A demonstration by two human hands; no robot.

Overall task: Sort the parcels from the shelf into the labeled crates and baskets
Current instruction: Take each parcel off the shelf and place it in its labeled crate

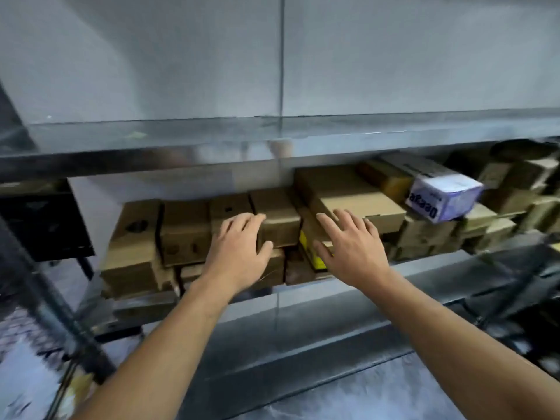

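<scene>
Several brown cardboard parcels are stacked on the middle level of a steel shelf (pixel 333 277). My left hand (pixel 239 250) reaches in with straight fingers and lies against the small brown parcel (pixel 278 216) in the centre, thumb at its front face. My right hand (pixel 351 247) is spread flat in front of a wide flat carton (pixel 357 198), holding nothing. Under the right hand a box with a yellow edge (pixel 309 250) shows. A white and purple box (pixel 442 198) lies tilted on the pile at the right.
The upper steel shelf (pixel 212 140) overhangs the parcels and limits headroom. A dark upright post (pixel 45 298) stands at the left. More brown boxes (pixel 509 189) fill the right end. Dark objects (pixel 515 298) sit at the lower right.
</scene>
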